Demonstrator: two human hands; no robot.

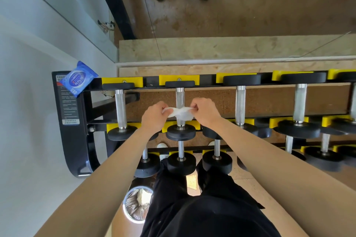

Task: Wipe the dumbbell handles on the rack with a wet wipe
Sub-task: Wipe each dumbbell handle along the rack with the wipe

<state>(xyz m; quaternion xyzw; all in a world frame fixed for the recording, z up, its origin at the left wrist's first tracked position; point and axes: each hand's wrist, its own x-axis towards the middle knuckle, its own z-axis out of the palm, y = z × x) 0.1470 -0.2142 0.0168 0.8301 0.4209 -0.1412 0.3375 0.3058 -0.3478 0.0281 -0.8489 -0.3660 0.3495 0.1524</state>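
over the top tier of the dumbbell rack [92, 100], the left hand [154, 115] and right hand [204, 112], arms outstretched, each pinch an end of the wet wipe [180, 113] stretched between them, across the second dumbbell's knurled handle [180, 98].

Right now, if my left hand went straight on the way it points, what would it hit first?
Probably the second dumbbell handle, just past the wipe the left hand pinches; depth unclear.

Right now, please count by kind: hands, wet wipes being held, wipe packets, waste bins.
hands: 2 (left hand, right hand)
wet wipe, held: 1
blue wipe packet: 1
lined waste bin: 1
Total: 5
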